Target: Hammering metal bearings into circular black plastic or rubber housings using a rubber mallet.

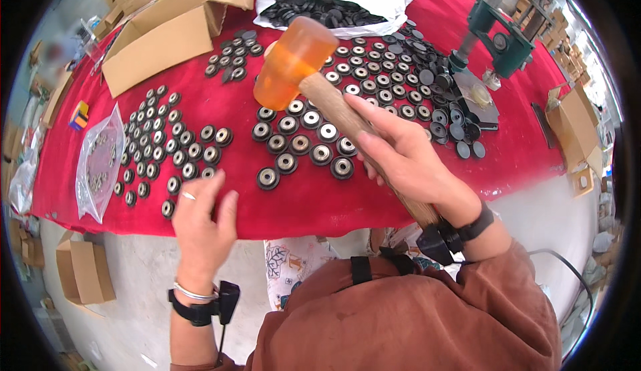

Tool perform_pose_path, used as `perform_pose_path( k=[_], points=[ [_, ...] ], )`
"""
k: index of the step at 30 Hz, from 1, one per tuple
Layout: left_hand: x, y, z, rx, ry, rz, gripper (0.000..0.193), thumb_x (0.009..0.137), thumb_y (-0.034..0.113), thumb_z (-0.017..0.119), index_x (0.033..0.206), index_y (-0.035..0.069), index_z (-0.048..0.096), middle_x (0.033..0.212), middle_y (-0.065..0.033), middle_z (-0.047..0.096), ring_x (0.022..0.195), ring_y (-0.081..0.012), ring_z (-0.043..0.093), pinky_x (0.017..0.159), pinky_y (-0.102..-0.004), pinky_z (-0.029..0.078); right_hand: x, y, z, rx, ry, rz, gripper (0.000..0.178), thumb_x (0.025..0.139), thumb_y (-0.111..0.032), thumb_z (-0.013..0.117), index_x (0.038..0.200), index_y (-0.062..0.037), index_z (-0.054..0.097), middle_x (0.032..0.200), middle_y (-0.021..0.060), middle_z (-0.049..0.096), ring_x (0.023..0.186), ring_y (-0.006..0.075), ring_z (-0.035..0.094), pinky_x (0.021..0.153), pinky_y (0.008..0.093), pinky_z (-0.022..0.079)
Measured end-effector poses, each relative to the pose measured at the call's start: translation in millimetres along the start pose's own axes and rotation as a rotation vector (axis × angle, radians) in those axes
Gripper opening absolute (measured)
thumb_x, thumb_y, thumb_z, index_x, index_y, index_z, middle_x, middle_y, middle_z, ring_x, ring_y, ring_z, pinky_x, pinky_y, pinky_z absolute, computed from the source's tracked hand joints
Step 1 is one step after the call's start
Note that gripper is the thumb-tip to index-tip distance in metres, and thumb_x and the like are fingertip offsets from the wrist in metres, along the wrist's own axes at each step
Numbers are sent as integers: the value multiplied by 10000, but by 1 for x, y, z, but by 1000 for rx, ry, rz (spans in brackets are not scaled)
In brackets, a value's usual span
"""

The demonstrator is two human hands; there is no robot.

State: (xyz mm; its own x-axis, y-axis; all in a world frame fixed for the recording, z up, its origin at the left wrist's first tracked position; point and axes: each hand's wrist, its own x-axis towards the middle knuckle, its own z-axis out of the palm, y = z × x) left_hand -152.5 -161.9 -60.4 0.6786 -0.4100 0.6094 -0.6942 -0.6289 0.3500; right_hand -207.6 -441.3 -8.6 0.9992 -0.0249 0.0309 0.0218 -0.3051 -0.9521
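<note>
My right hand is wrapped round the wooden handle of a mallet with a translucent orange head. The mallet is raised over the table, its head up and to the left, hiding some of the parts behind it. Closer to the table's front edge, my left hand has its thumb apart from its bent fingers, and I see nothing in it. Its fingertips are beside a small black wheel with a metal centre. Several more such wheels lie in groups on the red cloth.
Loose black caps lie beside a green bench press at the right. At the back are a white bag of black parts and an open cardboard box. A clear plastic bag lies at the left.
</note>
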Motion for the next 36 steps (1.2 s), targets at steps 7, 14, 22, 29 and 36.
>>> perform_pose_path(
  k=[7,14,22,29,36],
  points=[
    [-29,-10,27,28,170,146,336,691,22,710,1012,-11,616,957,-131,583,935,-307,577,857,-427,480,44,-25,46,-369,-30,-326,402,893,-82,495,1287,-13,454,876,243,618,765,338,635,668,375,490],
    [-32,-18,30,28,239,35,514,676,69,726,1144,-40,542,1098,-162,545,1100,-348,512,990,-504,378,62,-4,69,-675,-167,-366,434,895,-73,524,1324,-83,459,726,214,613,588,330,604,579,358,494],
    [-33,-19,32,12,260,34,572,656,62,719,1180,-44,515,1152,-190,535,1120,-366,495,1005,-478,364,86,-13,96,-711,-103,-494,437,896,-99,518,1323,-47,441,697,206,609,562,317,608,557,383,488],
    [-46,-21,25,21,340,18,549,686,48,692,1187,-62,497,1152,-212,522,1131,-381,482,1012,-493,350,73,-22,86,-656,-213,-412,461,886,-58,502,1341,-83,436,699,183,604,584,307,608,569,391,484],
    [-61,-29,20,160,402,-96,615,720,53,674,1263,-73,414,1236,-219,456,1200,-396,407,1027,-511,309,52,-11,85,-623,-231,-385,485,864,-18,541,1336,-73,446,843,221,628,679,280,642,620,343,495]
  ],
)
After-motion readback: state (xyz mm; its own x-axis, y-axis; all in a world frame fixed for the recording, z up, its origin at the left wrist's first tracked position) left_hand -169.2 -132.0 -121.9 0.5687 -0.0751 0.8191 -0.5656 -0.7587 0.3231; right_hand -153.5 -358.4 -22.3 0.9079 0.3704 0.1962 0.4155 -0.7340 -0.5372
